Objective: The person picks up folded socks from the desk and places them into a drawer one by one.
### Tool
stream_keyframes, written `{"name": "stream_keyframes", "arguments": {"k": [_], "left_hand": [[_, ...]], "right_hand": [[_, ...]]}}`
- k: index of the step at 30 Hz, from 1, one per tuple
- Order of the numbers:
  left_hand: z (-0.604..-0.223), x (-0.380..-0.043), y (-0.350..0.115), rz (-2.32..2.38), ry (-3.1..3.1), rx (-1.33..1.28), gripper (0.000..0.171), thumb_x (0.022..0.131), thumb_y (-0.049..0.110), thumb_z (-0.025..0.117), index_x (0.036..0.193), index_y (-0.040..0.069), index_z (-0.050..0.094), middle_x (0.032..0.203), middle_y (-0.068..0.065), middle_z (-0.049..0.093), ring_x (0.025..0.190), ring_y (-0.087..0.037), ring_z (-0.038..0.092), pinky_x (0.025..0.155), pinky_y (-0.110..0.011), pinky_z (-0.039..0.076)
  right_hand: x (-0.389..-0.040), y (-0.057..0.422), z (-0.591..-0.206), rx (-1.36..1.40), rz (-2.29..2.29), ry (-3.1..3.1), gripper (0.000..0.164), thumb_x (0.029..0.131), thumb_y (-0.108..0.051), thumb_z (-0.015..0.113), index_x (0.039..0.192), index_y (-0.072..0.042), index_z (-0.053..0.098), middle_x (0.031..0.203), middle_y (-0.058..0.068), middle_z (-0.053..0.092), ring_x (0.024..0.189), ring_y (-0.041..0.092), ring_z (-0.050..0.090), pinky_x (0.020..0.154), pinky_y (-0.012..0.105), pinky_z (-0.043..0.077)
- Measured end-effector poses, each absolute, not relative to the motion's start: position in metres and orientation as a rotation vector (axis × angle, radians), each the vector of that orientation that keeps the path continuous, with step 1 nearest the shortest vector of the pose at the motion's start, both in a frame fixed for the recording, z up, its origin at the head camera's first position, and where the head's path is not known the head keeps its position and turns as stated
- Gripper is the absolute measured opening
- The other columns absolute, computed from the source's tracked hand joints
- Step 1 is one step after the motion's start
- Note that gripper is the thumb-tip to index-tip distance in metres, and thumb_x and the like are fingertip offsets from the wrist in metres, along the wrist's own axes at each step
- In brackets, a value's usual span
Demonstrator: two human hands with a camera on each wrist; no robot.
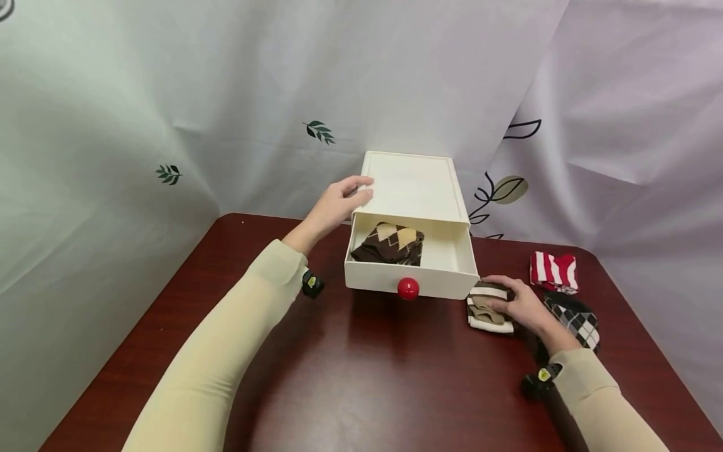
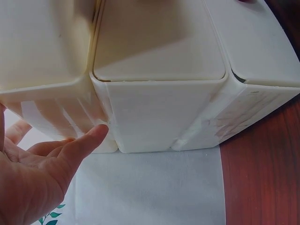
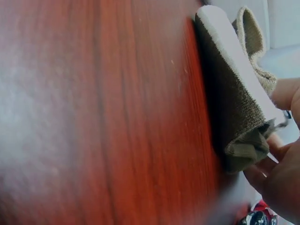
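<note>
The left hand [image 1: 341, 199] rests against the left edge of a white drawer cabinet [image 1: 415, 182], its fingertips on the top. In the left wrist view, the thumb [image 2: 89, 140] lies along the cabinet's side. The top drawer [image 1: 440, 284] is pulled out and has a red round knob [image 1: 408, 289]. Inside, at its left, lies a folded brown argyle sock [image 1: 392, 243]. To the right of the drawer, the right hand [image 1: 522, 304] grips a folded brown-and-white striped sock [image 1: 490, 323] between thumb and fingers. That sock appears edge-on in the right wrist view, partly hidden by the hand.
A folded red-and-white striped sock [image 1: 555, 271] lies at the right of the dark red table [image 1: 350, 389]. Nearer, partly behind the right forearm, is a black-and-grey argyle sock [image 1: 578, 320]. A pale patterned cloth [image 1: 271, 75] hangs behind. More white drawer units [image 2: 161, 112] stack under the top one.
</note>
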State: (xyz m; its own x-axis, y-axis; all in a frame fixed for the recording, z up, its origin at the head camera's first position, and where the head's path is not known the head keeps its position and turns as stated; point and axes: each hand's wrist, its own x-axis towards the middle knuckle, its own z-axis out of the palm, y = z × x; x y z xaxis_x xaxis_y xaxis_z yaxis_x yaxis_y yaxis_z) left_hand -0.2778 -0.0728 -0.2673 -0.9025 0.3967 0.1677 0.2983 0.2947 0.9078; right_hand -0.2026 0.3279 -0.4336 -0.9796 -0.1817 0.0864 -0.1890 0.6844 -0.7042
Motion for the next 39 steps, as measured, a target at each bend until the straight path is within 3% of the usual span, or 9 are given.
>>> {"name": "stream_keyframes", "arguments": {"k": [5,7,13,20,23,27,29,33,39], "left_hand": [[-0.268,-0.279,-0.072,1.691,2.45,0.656,0.042,0.095,0.026,0.052,0.135,0.011,0.049,0.145,-0.009,0.035,0.131,-0.022,0.034,0.09,-0.039,0.044],[-0.268,-0.279,-0.073,1.695,2.447,0.654,0.042,0.095,0.026,0.052,0.135,0.011,0.049,0.145,-0.01,0.035,0.129,-0.022,0.037,0.088,-0.039,0.045],[-0.267,-0.278,-0.073,1.698,2.449,0.645,0.042,0.095,0.025,0.052,0.134,0.011,0.049,0.145,-0.01,0.035,0.128,-0.023,0.038,0.089,-0.039,0.044],[-0.266,-0.277,-0.073,1.72,2.429,0.63,0.042,0.095,0.024,0.052,0.134,0.01,0.049,0.146,-0.011,0.033,0.125,-0.023,0.042,0.084,-0.039,0.047],[-0.266,-0.277,-0.072,1.722,2.425,0.62,0.042,0.095,0.023,0.052,0.135,0.009,0.048,0.146,-0.011,0.034,0.122,-0.023,0.045,0.083,-0.039,0.047],[-0.267,-0.278,-0.072,1.722,2.426,0.611,0.042,0.095,0.023,0.052,0.135,0.009,0.048,0.144,-0.01,0.038,0.118,-0.023,0.048,0.083,-0.038,0.048],[-0.272,-0.283,-0.073,1.73,2.417,0.612,0.042,0.095,0.025,0.052,0.135,0.01,0.049,0.142,-0.009,0.041,0.115,-0.023,0.05,0.083,-0.039,0.048],[-0.283,-0.296,-0.074,1.746,2.404,0.623,0.043,0.094,0.03,0.055,0.134,0.016,0.05,0.139,-0.005,0.044,0.113,-0.021,0.051,0.082,-0.04,0.048],[-0.29,-0.303,-0.074,1.744,2.443,0.647,0.042,0.092,0.037,0.056,0.131,0.022,0.053,0.135,0.0,0.048,0.111,-0.017,0.052,0.081,-0.038,0.048]], "right_hand": [[-0.2,0.326,-0.434,0.278,1.174,-2.834,0.041,0.082,-0.006,0.07,0.121,-0.005,0.059,0.098,0.017,0.044,0.073,0.021,0.041,0.06,0.031,0.036],[-0.197,0.327,-0.433,0.264,1.222,-2.816,0.039,0.084,-0.005,0.068,0.122,-0.004,0.059,0.099,0.018,0.043,0.068,0.019,0.045,0.057,0.03,0.039],[-0.189,0.329,-0.425,0.152,1.429,-2.707,0.037,0.087,-0.006,0.064,0.121,0.004,0.056,0.108,0.019,0.04,0.074,0.012,0.059,0.059,0.028,0.05],[-0.184,0.332,-0.405,0.034,1.38,-2.639,0.036,0.089,-0.012,0.063,0.121,0.005,0.056,0.12,0.02,0.042,0.101,0.036,0.052,0.063,0.021,0.048],[-0.182,0.333,-0.395,-0.006,1.451,-2.605,0.038,0.09,-0.016,0.063,0.123,0.001,0.055,0.125,0.016,0.038,0.098,0.028,0.056,0.063,0.023,0.05],[-0.181,0.334,-0.382,-0.016,1.559,-2.533,0.036,0.089,-0.015,0.065,0.123,-0.006,0.058,0.12,0.011,0.043,0.083,0.004,0.058,0.062,0.025,0.052],[-0.18,0.334,-0.376,-0.022,1.617,-2.478,0.035,0.087,-0.013,0.066,0.121,-0.009,0.061,0.114,0.007,0.048,0.081,-0.001,0.058,0.061,0.024,0.052],[-0.179,0.334,-0.36,-0.061,1.714,-2.378,0.033,0.084,-0.01,0.069,0.117,-0.012,0.064,0.106,-0.005,0.05,0.079,-0.002,0.057,0.057,0.021,0.051],[-0.178,0.33,-0.335,-0.063,1.974,-2.186,0.03,0.081,-0.005,0.071,0.109,-0.016,0.068,0.09,-0.005,0.059,0.069,0.006,0.061,0.05,0.026,0.051]]}}
